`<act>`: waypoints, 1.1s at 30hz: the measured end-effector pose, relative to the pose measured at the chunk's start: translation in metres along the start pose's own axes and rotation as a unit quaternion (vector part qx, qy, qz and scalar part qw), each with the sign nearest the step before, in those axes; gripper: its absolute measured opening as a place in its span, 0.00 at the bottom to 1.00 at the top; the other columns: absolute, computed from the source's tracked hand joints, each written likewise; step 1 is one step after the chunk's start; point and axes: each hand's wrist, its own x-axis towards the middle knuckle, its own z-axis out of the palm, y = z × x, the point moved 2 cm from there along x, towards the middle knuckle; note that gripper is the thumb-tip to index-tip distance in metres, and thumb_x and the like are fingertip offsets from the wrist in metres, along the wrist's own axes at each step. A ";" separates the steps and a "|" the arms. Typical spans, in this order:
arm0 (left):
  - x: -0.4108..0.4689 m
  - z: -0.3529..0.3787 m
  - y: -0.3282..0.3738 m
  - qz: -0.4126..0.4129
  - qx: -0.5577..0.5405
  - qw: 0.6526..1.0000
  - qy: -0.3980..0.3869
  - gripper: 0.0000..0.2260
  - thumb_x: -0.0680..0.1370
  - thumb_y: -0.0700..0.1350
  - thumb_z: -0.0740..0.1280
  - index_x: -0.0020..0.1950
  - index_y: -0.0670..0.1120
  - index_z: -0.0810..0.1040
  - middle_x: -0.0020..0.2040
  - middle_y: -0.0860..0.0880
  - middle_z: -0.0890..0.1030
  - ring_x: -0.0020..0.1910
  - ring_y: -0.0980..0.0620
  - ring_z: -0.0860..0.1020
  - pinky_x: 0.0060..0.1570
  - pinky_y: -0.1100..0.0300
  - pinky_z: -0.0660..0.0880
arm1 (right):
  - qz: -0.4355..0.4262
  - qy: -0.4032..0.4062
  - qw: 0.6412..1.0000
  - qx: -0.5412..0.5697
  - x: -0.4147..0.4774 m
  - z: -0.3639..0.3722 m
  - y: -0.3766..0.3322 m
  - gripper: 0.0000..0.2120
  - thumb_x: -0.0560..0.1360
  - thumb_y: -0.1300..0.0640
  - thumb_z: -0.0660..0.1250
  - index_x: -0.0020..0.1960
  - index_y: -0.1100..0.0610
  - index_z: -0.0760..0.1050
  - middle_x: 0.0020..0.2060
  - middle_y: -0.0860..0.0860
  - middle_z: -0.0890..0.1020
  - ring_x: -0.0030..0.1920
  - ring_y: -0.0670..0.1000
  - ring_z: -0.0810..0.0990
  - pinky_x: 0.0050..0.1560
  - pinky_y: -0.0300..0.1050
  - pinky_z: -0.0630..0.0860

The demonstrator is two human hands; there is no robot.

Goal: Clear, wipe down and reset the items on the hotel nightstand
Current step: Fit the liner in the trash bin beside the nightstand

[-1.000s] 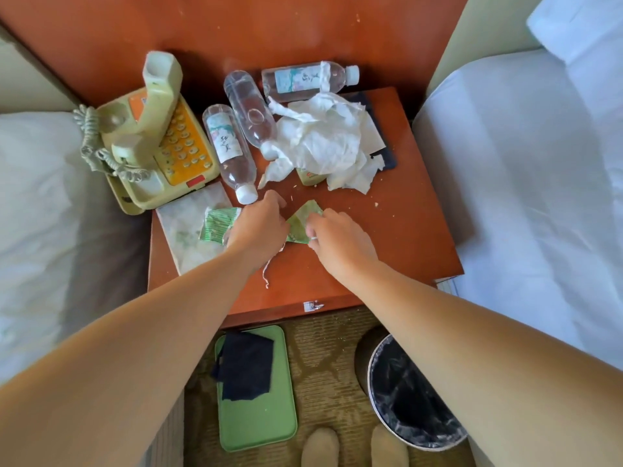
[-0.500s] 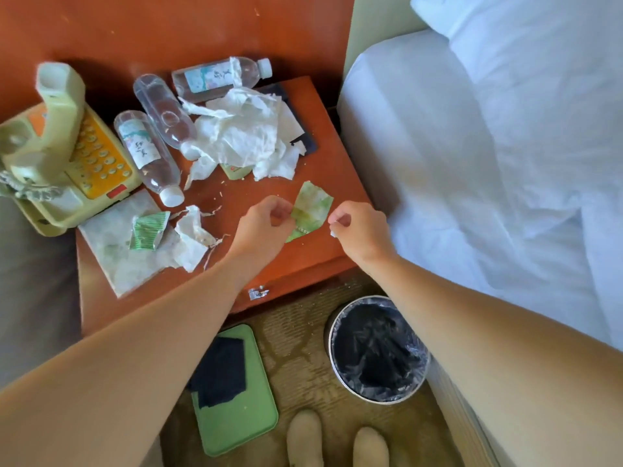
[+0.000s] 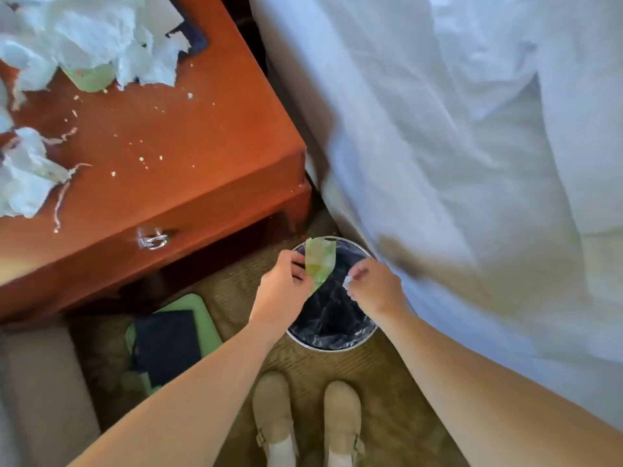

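The left hand (image 3: 283,284) is over the bin (image 3: 324,347) on the floor. Its grip is holding a green wrapper (image 3: 319,261) — pinched by one edge between thumb and fingers. The wrapper sticks up above the bin's black bag. The right hand (image 3: 374,288) is just beside it, also over the bin. Its grip is narrow, pinching a tiny white scrap (image 3: 347,282) at the fingertips.

The bin stands between the desk (image 3: 188,136) and the bed (image 3: 438,129). On the desk lie a big pile of crumpled tissues (image 3: 101,35), another torn tissue (image 3: 23,176) near the left edge, and little crumbs (image 3: 142,159). By the foot of the desk a green tray (image 3: 202,315) lies on the floor with a dark cloth (image 3: 165,345) on it. Two tan shoes (image 3: 273,409) stand near the bin.
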 end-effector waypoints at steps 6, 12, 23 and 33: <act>0.014 0.034 -0.041 0.014 0.142 0.990 -0.001 0.19 0.79 0.47 0.66 0.70 0.49 0.71 0.65 0.47 0.72 0.63 0.48 0.71 0.65 0.54 0.69 | 0.006 -0.046 0.999 -0.026 0.007 0.035 0.048 0.17 0.78 0.63 0.65 0.66 0.54 0.71 0.63 0.55 0.76 0.60 0.56 0.78 0.59 0.51 0.78; 0.038 0.020 -0.078 -0.132 0.160 0.978 0.034 0.27 0.78 0.44 0.68 0.72 0.41 0.59 0.68 0.38 0.67 0.65 0.37 0.69 0.63 0.45 0.70 | -0.049 0.019 0.986 -0.161 0.017 0.037 0.065 0.21 0.78 0.61 0.65 0.70 0.55 0.68 0.68 0.55 0.70 0.69 0.55 0.67 0.66 0.45 0.69; 0.056 0.023 -0.107 -0.162 0.165 0.973 -0.008 0.06 0.77 0.44 0.64 0.53 0.45 0.74 0.48 0.44 0.79 0.47 0.42 0.79 0.45 0.51 0.75 | -0.092 -0.059 0.950 -0.292 0.041 0.053 0.049 0.24 0.79 0.56 0.64 0.74 0.52 0.65 0.74 0.52 0.65 0.76 0.55 0.57 0.74 0.49 0.59; 0.058 -0.063 -0.143 -0.184 0.178 0.966 0.042 0.07 0.76 0.46 0.65 0.53 0.47 0.76 0.50 0.42 0.80 0.52 0.37 0.78 0.52 0.48 0.76 | -0.197 -0.147 0.932 -0.265 0.041 0.075 0.001 0.23 0.79 0.59 0.63 0.73 0.52 0.65 0.71 0.47 0.70 0.71 0.48 0.66 0.66 0.43 0.69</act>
